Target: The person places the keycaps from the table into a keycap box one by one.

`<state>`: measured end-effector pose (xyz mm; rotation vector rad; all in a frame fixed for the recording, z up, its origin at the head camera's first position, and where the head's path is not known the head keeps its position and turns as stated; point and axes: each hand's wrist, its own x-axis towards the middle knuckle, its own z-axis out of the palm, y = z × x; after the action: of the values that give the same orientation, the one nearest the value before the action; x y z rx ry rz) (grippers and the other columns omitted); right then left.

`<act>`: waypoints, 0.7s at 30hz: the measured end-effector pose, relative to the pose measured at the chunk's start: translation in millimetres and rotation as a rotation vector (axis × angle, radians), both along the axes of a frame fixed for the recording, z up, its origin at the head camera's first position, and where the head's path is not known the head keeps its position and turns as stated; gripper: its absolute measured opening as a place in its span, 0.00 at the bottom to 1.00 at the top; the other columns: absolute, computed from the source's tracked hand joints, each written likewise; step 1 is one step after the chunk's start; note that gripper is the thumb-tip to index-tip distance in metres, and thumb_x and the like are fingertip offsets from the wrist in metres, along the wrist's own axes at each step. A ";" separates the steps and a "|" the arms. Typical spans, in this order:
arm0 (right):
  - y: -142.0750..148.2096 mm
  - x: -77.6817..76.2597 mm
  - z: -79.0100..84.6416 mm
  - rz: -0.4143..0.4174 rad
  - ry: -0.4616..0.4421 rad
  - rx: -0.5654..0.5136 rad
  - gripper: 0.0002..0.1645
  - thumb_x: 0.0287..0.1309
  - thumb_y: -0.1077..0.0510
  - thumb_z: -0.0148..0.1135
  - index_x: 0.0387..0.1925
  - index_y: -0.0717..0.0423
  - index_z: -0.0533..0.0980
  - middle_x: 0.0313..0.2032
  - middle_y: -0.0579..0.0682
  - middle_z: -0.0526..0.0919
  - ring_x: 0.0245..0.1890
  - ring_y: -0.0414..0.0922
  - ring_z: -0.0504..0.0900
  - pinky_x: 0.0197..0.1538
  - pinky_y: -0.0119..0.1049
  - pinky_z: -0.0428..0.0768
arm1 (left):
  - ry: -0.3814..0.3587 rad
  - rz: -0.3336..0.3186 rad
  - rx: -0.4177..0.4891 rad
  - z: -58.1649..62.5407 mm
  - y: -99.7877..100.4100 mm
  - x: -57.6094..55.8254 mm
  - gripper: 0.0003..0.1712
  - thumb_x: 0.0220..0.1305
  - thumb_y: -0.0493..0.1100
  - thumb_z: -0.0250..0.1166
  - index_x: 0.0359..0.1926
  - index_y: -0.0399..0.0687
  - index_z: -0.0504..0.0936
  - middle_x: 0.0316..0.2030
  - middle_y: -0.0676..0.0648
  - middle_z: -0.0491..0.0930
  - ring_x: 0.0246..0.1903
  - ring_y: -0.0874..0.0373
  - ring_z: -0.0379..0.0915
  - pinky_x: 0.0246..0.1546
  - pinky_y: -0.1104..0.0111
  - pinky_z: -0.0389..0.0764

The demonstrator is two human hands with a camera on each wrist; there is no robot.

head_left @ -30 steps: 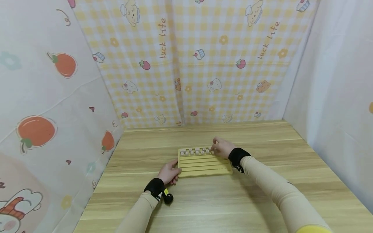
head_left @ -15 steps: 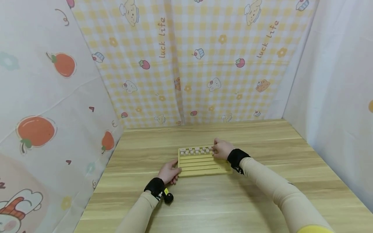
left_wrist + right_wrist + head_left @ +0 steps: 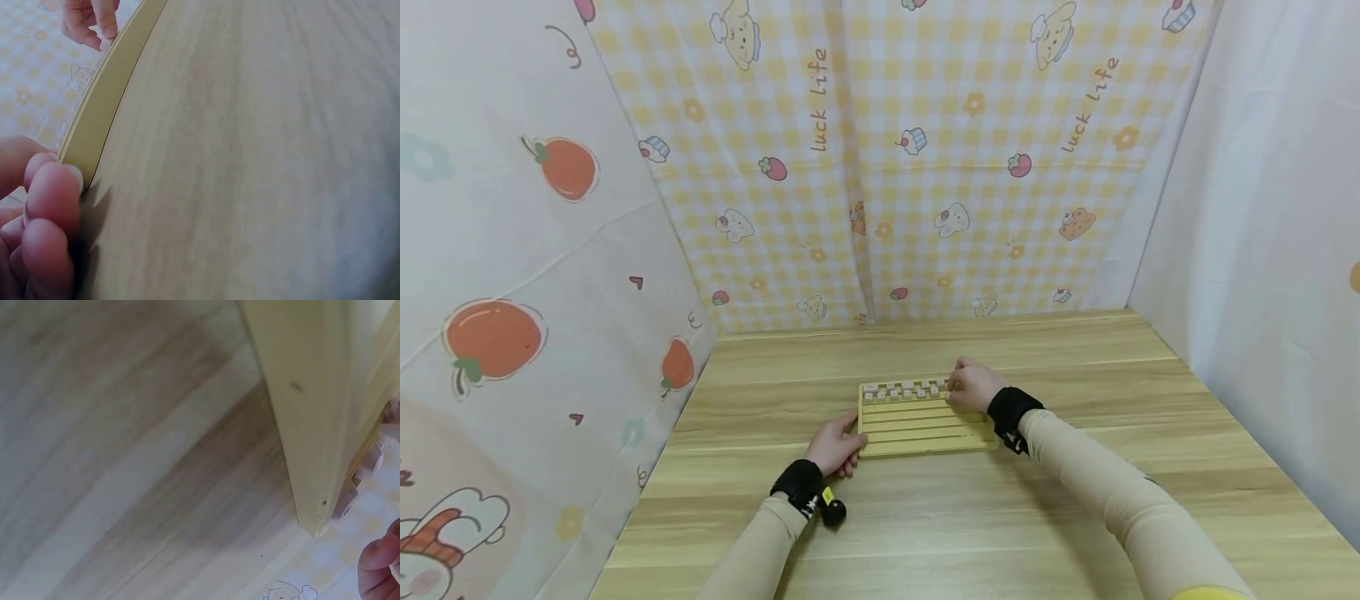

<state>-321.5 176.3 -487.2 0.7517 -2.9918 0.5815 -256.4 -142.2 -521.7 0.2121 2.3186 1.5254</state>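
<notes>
A shallow yellow keycap tray [image 3: 925,446] with ridged rows lies on the table. Small pale keycaps [image 3: 907,392] stand in its two far rows; in the right wrist view, some keycaps [image 3: 370,461] show beyond the tray wall. My left hand [image 3: 833,446] grips the tray's near-left side, thumb over the rim and fingers curled against the outer wall. Over the far-right part of the tray is my right hand [image 3: 976,387], thumb and fingers pinched together on a small pale keycap [image 3: 106,45], mostly hidden by the fingertips.
The wood-grain table [image 3: 925,525] extends around the tray on all sides. A checked cloth [image 3: 910,192] hangs behind it, with white printed cloth [image 3: 587,250] on the left and a plain white one [image 3: 1247,208] on the right.
My right hand has shifted slightly to the right along the far rows, and a keycap beside its fingertips shows more plainly. The left hand and the tray stay in place.
</notes>
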 end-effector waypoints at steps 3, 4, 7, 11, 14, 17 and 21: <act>-1.3 0.7 4.5 -0.018 -0.008 -0.012 0.04 0.56 0.57 0.69 0.33 0.54 0.85 0.32 0.46 0.69 0.29 0.41 0.72 0.34 0.36 0.75 | -0.004 0.003 -0.005 2.1 0.4 1.5 0.39 0.69 0.44 0.60 0.74 0.40 0.54 0.13 0.50 0.74 0.08 0.61 0.68 0.09 0.71 0.72; -1.5 0.8 5.2 -0.023 -0.013 -0.011 0.05 0.56 0.58 0.69 0.33 0.54 0.84 0.32 0.46 0.68 0.29 0.41 0.72 0.34 0.36 0.75 | -0.005 0.003 -0.006 2.6 0.5 1.9 0.39 0.69 0.44 0.60 0.74 0.40 0.54 0.13 0.50 0.74 0.08 0.61 0.68 0.09 0.71 0.72; -1.2 1.0 5.1 -0.028 -0.027 -0.006 0.07 0.56 0.56 0.70 0.35 0.54 0.84 0.31 0.45 0.68 0.29 0.41 0.72 0.34 0.35 0.73 | -0.002 0.000 -0.009 3.5 0.7 2.7 0.39 0.69 0.44 0.60 0.74 0.40 0.54 0.13 0.50 0.74 0.08 0.62 0.68 0.09 0.71 0.72; -0.3 1.0 2.8 -0.008 -0.027 -0.004 0.08 0.56 0.54 0.69 0.36 0.54 0.85 0.31 0.45 0.67 0.29 0.40 0.71 0.33 0.34 0.73 | -0.002 0.005 -0.006 3.7 0.7 2.7 0.39 0.69 0.44 0.60 0.75 0.41 0.54 0.13 0.50 0.73 0.08 0.61 0.68 0.09 0.71 0.71; 0.1 0.6 2.5 0.006 -0.030 -0.001 0.08 0.57 0.54 0.68 0.36 0.55 0.86 0.31 0.45 0.68 0.29 0.40 0.71 0.34 0.35 0.75 | -0.008 0.007 0.000 4.4 0.9 2.9 0.39 0.69 0.44 0.60 0.75 0.41 0.54 0.13 0.50 0.74 0.08 0.61 0.68 0.09 0.71 0.71; 0.1 -0.4 4.4 -0.003 -0.037 -0.031 0.08 0.57 0.56 0.68 0.36 0.57 0.85 0.32 0.46 0.69 0.30 0.41 0.73 0.36 0.36 0.76 | -0.009 0.007 -0.001 5.8 1.4 3.4 0.39 0.69 0.44 0.60 0.74 0.41 0.54 0.13 0.50 0.74 0.08 0.61 0.68 0.09 0.71 0.72; 0.0 -2.0 6.2 -0.032 -0.026 -0.054 0.07 0.58 0.59 0.68 0.36 0.59 0.85 0.31 0.47 0.68 0.30 0.42 0.72 0.36 0.36 0.76 | 0.002 0.006 -0.004 5.5 2.4 3.4 0.39 0.69 0.43 0.60 0.74 0.39 0.54 0.13 0.50 0.73 0.08 0.61 0.68 0.09 0.71 0.72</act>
<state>-323.5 176.3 -481.0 0.6974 -2.9919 0.6725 -252.9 -139.9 -516.2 0.2059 2.3255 1.5239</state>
